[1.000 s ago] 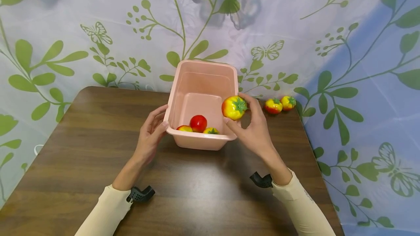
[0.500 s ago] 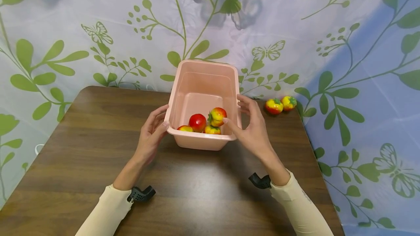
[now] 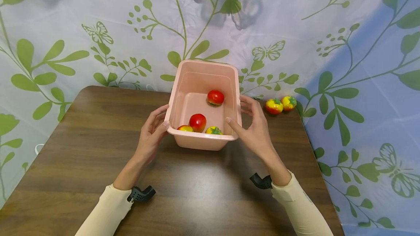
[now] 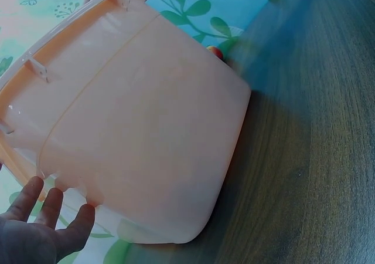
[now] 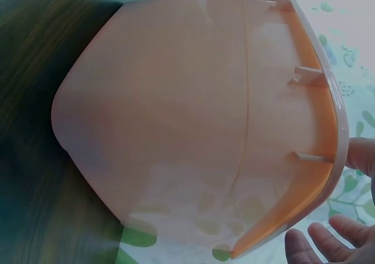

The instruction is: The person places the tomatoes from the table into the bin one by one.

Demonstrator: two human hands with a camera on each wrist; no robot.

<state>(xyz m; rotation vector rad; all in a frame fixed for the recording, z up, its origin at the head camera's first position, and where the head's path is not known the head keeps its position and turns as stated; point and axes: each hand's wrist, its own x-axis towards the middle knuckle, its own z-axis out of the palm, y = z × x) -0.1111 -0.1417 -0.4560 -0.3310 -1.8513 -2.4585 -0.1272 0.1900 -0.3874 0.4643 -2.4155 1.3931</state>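
Observation:
A pink plastic bin (image 3: 205, 143) stands tilted at the back of the table, its opening toward me. My left hand (image 3: 151, 134) grips its left rim, thumb on top and fingers below; the left wrist view shows those fingers (image 4: 51, 208) against the outer wall. My right hand (image 3: 254, 128) is around the right rim with nothing in it, thumb over the inside and fingers outside, spread. Inside lie several red-and-yellow, tomato-like fruits with green caps: one red side up (image 3: 215, 97) toward the back, another red one (image 3: 197, 122) in front, and a yellow one (image 3: 214, 130) near the front wall.
Two more red-and-yellow fruits (image 3: 274, 106) sit together at the table's back right corner. The brown wooden table (image 3: 197, 192) meets a leaf-patterned cloth backdrop (image 3: 124, 28) behind and at the right.
My right hand has let go of a fruit over the bin. That fruit has dropped in and rolled toward the back, red side up. The left hand has stayed on the rim.

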